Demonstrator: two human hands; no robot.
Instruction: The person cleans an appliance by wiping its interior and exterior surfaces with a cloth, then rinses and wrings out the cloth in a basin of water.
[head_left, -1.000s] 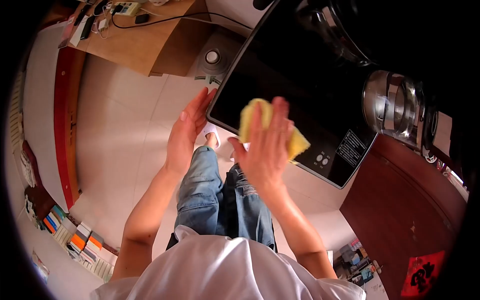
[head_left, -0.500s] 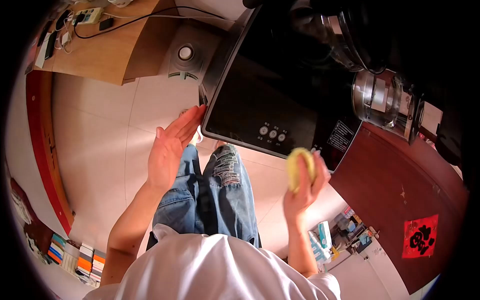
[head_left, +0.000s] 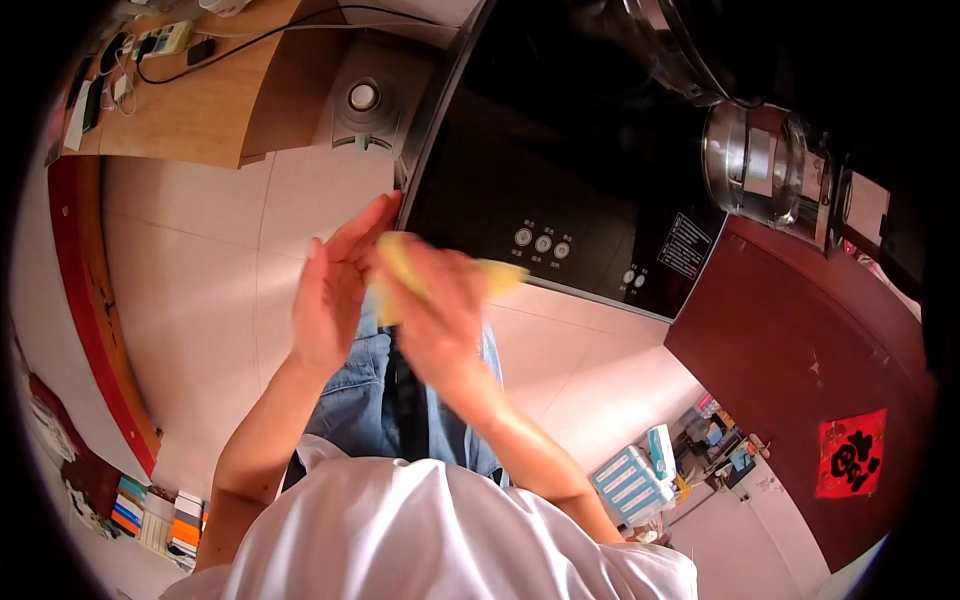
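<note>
My right hand (head_left: 440, 315) grips a yellow cloth (head_left: 505, 279), partly smeared by motion, at the front left corner of a black glossy appliance panel (head_left: 480, 190). Part of the cloth sticks out to the right of the fingers. My left hand (head_left: 333, 290) is open, fingers stretched, its fingertips by the panel's left edge; whether they touch it I cannot tell. The two hands are close together, with the cloth between them. Round buttons (head_left: 543, 243) with small labels sit near the panel's front edge.
A glass kettle (head_left: 745, 165) stands beside the panel at the right. A dark red cabinet (head_left: 760, 330) bears a red paper sign (head_left: 851, 453). On the left is a wooden desk (head_left: 200, 110) with a power strip (head_left: 165, 40) and cables. A grey device (head_left: 364, 110) sits on the floor.
My right hand has swung left with the yellow cloth, from the panel's front right to its front left corner beside my left hand. My left hand stays nearly where it was.
</note>
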